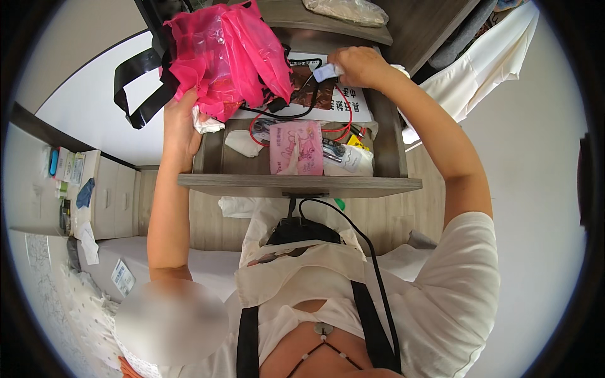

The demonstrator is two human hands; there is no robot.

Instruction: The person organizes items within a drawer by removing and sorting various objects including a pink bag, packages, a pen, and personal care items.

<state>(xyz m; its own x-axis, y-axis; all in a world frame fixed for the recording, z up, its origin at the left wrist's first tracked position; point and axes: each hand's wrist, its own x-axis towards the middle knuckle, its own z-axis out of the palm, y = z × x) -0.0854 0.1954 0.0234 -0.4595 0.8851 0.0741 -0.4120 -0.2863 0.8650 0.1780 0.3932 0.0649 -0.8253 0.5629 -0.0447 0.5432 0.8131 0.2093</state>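
Observation:
My left hand is closed at the lower left edge of a bright pink plastic bag, which bulges over the left part of an open drawer. A crumpled white piece, perhaps tissue, pokes out beside those fingers. Over the drawer's far right side, my right hand pinches a small white and pale-blue object whose kind I cannot make out. Beneath lie a black cable, a red cable, a brown shiny packet and a pink printed packet.
A black-handled bag stands left of the drawer. White cloth hangs at the right, and a clear plastic packet lies on the surface above. A black cord runs down my front. A low white cabinet stands at the left.

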